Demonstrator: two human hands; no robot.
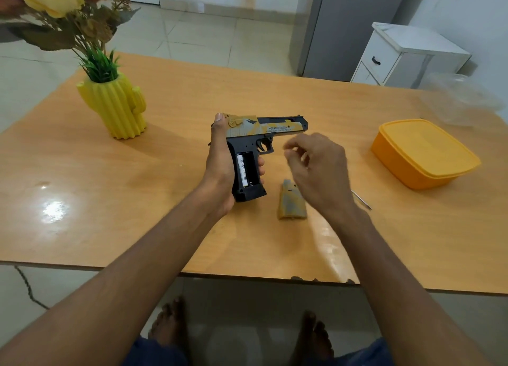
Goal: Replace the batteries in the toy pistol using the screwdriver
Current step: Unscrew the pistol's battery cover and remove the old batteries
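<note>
The left hand [220, 170] grips the toy pistol [255, 151] around its black grip, above the middle of the table [170, 156], thumb lying up along the rear of the slide and fingertips curling round the front of the grip. The pistol is held with its side facing the camera and its barrel pointing toward the right edge of the table. Its battery compartment [246, 170] stands open in the grip, with one white-labelled battery [242, 170] seated along the left side and a dark empty slot beside it. The right hand [316, 170] hovers just right of the pistol, below the barrel and near the trigger guard, its fingers loosely curled with thumb and forefinger drawn close together; the hand is blurred, and whether it pinches something small cannot be told. Under that hand, on the table and toward the near edge, lies the tan compartment cover [292, 202], flat and apart from the pistol. The thin metal shaft of the screwdriver [361, 200] shows on the table just past the right wrist, the rest hidden by the arm. A lidded orange container [423, 154] sits toward the right edge, and a yellow cactus-shaped vase [118, 107] with artificial flowers stands toward the far left corner.
</note>
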